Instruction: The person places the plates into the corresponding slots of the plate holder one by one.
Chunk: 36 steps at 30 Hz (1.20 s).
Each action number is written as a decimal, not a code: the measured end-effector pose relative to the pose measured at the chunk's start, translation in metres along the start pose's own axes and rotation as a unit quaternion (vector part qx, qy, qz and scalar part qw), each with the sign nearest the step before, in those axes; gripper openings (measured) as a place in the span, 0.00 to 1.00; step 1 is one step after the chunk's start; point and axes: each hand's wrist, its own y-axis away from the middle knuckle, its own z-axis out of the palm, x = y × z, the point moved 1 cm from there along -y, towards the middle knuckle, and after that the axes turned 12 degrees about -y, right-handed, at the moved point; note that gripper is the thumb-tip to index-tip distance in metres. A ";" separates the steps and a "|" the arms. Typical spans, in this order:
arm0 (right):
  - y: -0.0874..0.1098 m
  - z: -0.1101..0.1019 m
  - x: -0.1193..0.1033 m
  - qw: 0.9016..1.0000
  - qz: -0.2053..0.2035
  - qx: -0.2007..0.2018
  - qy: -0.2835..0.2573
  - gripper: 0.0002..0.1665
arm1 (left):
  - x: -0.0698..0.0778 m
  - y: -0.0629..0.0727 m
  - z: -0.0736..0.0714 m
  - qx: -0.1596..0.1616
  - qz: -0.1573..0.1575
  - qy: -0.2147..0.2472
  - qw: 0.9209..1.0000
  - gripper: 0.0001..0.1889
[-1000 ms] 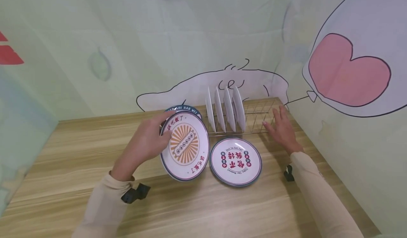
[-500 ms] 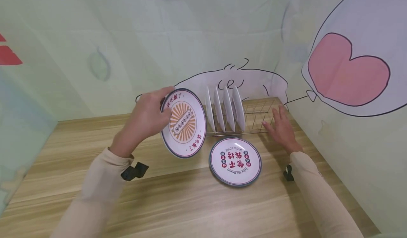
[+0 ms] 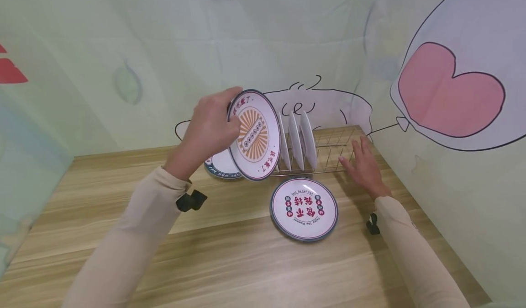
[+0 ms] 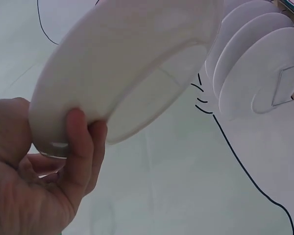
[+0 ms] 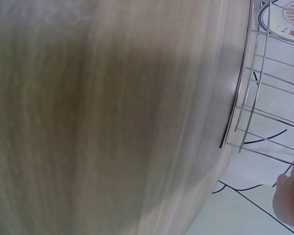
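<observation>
In the head view my left hand [image 3: 215, 125] pinches the left rim of a white plate [image 3: 255, 134] with an orange sunburst print and a dark blue edge. That plate is raised and tilted, its printed face toward me, overlapping the left part of a wire dish rack [image 3: 328, 171]. The left wrist view shows its plain underside [image 4: 122, 58], fingertips pressed on it. My right hand [image 3: 363, 168] rests at the rack's right end, fingers extended and thumb at the wires. Only a bit of that hand [image 5: 290, 200] shows in the right wrist view.
Several white plates [image 3: 308, 139] stand upright in the rack's left half. A plate with red lettering [image 3: 304, 209] lies on the wooden table [image 3: 230, 262] before the rack. Behind the held plate lies a blue-rimmed plate [image 3: 222, 166], partly hidden. A printed cloth backdrop [image 3: 164, 70] rises behind.
My left hand has lifted the sunburst plate off the area by the blue-rimmed plate, up and then rightward toward the rack. The right hand has stayed at the rack's end.
</observation>
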 end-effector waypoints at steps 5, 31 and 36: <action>0.001 0.000 0.000 1.000 0.007 0.000 0.001 0.45 | 0.014 -0.013 0.007 0.020 0.003 0.009 1.000 0.31; 0.002 0.000 -0.009 1.000 -0.002 -0.006 -0.004 0.45 | 0.074 -0.056 0.058 0.023 0.001 0.050 0.998 0.36; 0.005 0.000 -0.008 1.000 0.001 -0.002 -0.006 0.44 | 0.089 -0.067 0.072 0.005 0.012 0.024 1.000 0.36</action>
